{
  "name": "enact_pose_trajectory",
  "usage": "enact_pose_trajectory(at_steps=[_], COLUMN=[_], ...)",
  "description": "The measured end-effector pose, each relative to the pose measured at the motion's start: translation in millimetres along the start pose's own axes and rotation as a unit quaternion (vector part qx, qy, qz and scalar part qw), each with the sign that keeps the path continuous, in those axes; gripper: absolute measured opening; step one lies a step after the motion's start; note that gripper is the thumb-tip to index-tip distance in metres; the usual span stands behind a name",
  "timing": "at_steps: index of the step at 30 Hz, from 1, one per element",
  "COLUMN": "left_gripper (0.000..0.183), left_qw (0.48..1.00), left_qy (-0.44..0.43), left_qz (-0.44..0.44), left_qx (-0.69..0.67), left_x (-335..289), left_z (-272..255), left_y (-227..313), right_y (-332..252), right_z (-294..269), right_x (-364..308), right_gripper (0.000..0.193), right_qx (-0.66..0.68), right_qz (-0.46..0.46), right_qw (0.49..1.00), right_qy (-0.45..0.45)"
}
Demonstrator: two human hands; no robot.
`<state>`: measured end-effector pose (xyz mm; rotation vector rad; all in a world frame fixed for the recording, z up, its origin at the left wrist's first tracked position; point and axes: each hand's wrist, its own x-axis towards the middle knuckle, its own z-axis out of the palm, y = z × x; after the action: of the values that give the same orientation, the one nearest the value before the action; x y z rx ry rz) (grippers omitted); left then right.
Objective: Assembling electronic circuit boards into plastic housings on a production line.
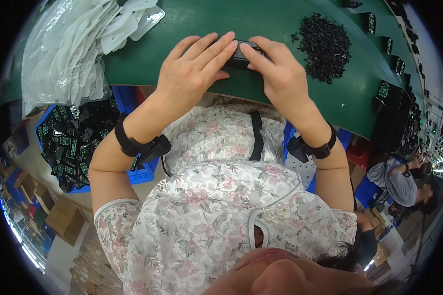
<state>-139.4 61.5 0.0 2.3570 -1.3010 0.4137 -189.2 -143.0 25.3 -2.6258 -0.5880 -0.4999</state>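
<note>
At the near edge of the green table, a small black plastic casing (pixel 241 55) lies under both my hands. My right hand (pixel 284 71) is closed on its right side, the thumb across the top and the index finger along the far edge. The fingers of my left hand (pixel 192 69) stretch out straight, their tips touching the casing's upper left end, and the left thumb stands apart below. My hands hide much of the casing. To the right of it lies a heap of small black parts (pixel 325 46).
Clear bags of white flat plates (pixel 66 59) cover the table's left end. Below them stands a blue crate (pixel 145 173) of black and green circuit-board pieces (pixel 74 140). Boards in black casings (pixel 383 91) line the right side. Another person (pixel 396 182) is at far right.
</note>
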Motion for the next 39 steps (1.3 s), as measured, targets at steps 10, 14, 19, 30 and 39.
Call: enact_pose_trajectory(at_steps=[10, 14, 19, 30, 39], left_gripper=[0.03, 0.031, 0.031, 0.031, 0.039], left_qw=[0.954, 0.908, 0.893, 0.782, 0.879], left_qy=[0.075, 0.038, 0.031, 0.04, 0.101], left_qz=[-0.164, -0.23, -0.243, -0.301, -0.198], left_qx=[-0.238, -0.347, -0.377, -0.545, -0.422], left_x=[41, 38, 41, 81, 76], left_z=[8, -1, -2, 2, -6], left_y=[-22, -16, -13, -24, -3], right_y=[40, 30, 34, 59, 189], right_z=[-8, -14, -11, -24, -64], right_x=[24, 23, 24, 57, 131], right_gripper=[0.04, 0.039, 0.035, 0.038, 0.022], right_qx=[0.323, 0.322, 0.33, 0.516, 0.312], right_qz=[0.071, 0.134, 0.128, 0.199, 0.273], right_qw=[0.944, 0.936, 0.934, 0.833, 0.905], right_qy=[-0.019, -0.054, -0.046, 0.024, 0.092])
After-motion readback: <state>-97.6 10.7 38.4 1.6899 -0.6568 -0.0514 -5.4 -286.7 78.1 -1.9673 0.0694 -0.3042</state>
